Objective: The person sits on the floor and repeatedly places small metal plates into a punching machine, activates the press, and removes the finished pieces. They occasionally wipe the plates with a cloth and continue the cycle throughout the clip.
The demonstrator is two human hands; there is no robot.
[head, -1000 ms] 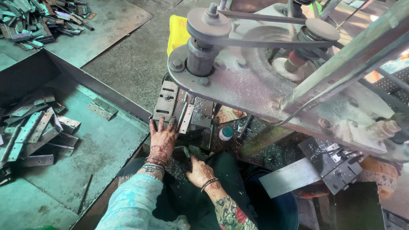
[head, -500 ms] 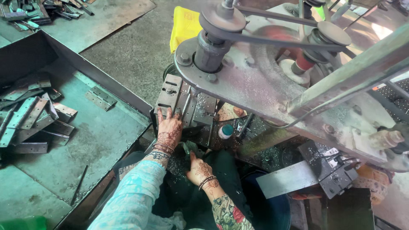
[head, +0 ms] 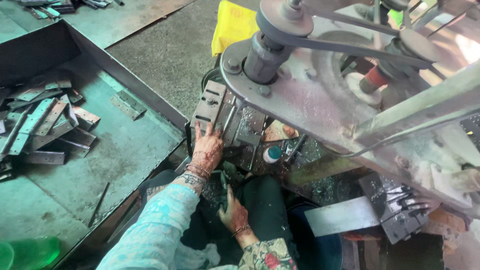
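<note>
Head view, centre of frame: my left hand [head: 207,150] lies flat with fingers spread on the grey slotted metal block [head: 220,116] under the belt-driven machine [head: 320,85], and my right hand [head: 234,214], lower centre and well apart from the left, is curled around a dark, thin metal piece [head: 223,181] pointing up toward the block. Left of frame: a green sheet-metal tray [head: 125,155] holding a heap of flat hinges [head: 42,125]; top centre, a yellow cloth [head: 232,25]; centre, a small teal-capped bottle [head: 272,153] just right of the block.
</note>
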